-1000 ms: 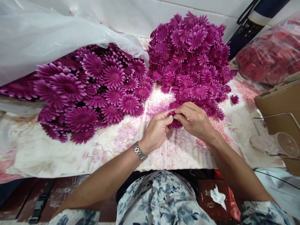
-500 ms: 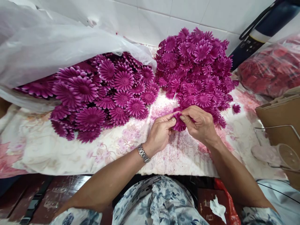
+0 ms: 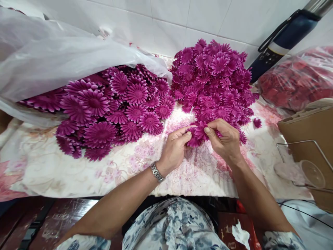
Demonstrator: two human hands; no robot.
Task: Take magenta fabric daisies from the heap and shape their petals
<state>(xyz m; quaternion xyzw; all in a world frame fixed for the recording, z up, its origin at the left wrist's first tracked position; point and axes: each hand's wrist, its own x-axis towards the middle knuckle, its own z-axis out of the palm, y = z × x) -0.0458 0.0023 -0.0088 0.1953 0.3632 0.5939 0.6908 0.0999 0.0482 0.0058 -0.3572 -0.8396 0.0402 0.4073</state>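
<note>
My left hand (image 3: 174, 150), with a metal watch at the wrist, and my right hand (image 3: 224, 139) meet over a floral cloth (image 3: 125, 170). Both pinch the same small bunch of purple fabric flower pieces (image 3: 197, 133), fingers closed on it from either side. Just behind my hands rises a tall heap of purple flowers (image 3: 213, 78). To the left, larger purple flower heads (image 3: 111, 107) spill out of a clear plastic bag (image 3: 57, 55).
A bag of red flowers (image 3: 299, 81) lies at the far right beside a cardboard box (image 3: 309, 128). A wire holder with a clear plastic cup (image 3: 312, 172) stands at the right edge. A dark blue cylinder (image 3: 283, 40) leans on the white tiled wall.
My hands have stayed together on the flower bunch, with the fingers shifting and more of the petals showing between them. The camera view has tilted slightly.
</note>
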